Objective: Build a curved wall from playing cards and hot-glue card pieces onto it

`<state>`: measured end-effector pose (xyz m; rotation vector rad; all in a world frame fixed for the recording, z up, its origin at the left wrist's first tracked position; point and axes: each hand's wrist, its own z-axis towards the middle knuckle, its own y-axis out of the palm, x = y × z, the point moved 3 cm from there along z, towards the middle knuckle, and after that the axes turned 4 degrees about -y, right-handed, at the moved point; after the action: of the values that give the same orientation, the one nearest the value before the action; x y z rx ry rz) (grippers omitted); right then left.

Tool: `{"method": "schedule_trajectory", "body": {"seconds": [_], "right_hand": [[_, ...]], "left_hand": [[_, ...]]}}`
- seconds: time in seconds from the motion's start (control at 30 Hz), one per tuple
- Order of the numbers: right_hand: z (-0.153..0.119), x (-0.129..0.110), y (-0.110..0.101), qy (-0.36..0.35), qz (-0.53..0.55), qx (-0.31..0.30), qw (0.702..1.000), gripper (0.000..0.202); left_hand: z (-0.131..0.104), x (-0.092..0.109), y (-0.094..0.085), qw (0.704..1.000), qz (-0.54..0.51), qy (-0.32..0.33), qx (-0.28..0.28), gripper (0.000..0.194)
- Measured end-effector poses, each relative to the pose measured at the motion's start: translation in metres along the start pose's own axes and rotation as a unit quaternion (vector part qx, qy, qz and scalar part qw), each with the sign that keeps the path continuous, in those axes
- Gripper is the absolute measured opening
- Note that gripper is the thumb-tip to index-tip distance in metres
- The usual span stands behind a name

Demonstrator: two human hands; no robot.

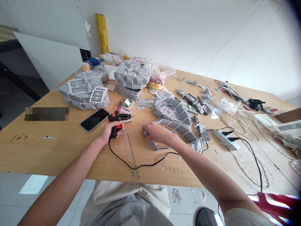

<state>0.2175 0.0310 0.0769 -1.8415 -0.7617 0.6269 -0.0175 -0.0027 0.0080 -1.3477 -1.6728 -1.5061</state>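
My left hand point(112, 131) is wrapped round the handle of a black and red glue gun point(120, 117), whose nozzle points right. With bent fingers, my right hand point(156, 133) grips the left end of a curved strip of patterned cards point(185, 132). The strip loops beyond and below the hand on the wooden table. Its fingertips are partly hidden. A clear ruler point(130, 155) lies between the hands, crossed by the gun's black cord. Behind the strip stands an open card-walled form point(171, 111).
A phone point(94, 120) lies left of my left hand. Farther back are a low card box point(84, 92) and a rounded card box point(132, 78). Card stacks point(194, 103) and scraps lie right of centre. A power strip point(226, 140) with cords is at right.
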Motion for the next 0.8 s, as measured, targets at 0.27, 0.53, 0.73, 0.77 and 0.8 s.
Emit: {"method": "schedule_trajectory", "body": {"seconds": [0.27, 0.53, 0.73, 0.77, 0.8], "right_hand": [[0.0000, 0.0005, 0.0006, 0.001, -0.003, 0.000, 1.000, 0.034], [-0.0002, 0.0000, 0.0001, 0.000, -0.001, 0.000, 1.000, 0.034], [-0.0008, 0.0003, 0.0001, -0.001, -0.003, -0.002, 1.000, 0.034], [-0.0008, 0.0004, 0.0002, -0.002, -0.003, -0.002, 1.000, 0.034], [-0.0007, 0.0004, 0.0003, -0.002, -0.003, -0.002, 1.000, 0.034]], "left_hand": [[-0.0008, 0.0016, 0.0016, 1.000, 0.001, 0.000, -0.001, 0.034], [-0.0005, 0.0009, 0.0000, 1.000, -0.001, 0.003, 0.002, 0.033], [-0.0015, 0.0023, 0.0018, 1.000, 0.000, 0.004, 0.002, 0.033], [-0.0017, 0.0026, 0.0021, 1.000, 0.000, 0.004, 0.002, 0.033], [-0.0018, 0.0027, 0.0025, 1.000, 0.001, 0.004, 0.001, 0.033]]}}
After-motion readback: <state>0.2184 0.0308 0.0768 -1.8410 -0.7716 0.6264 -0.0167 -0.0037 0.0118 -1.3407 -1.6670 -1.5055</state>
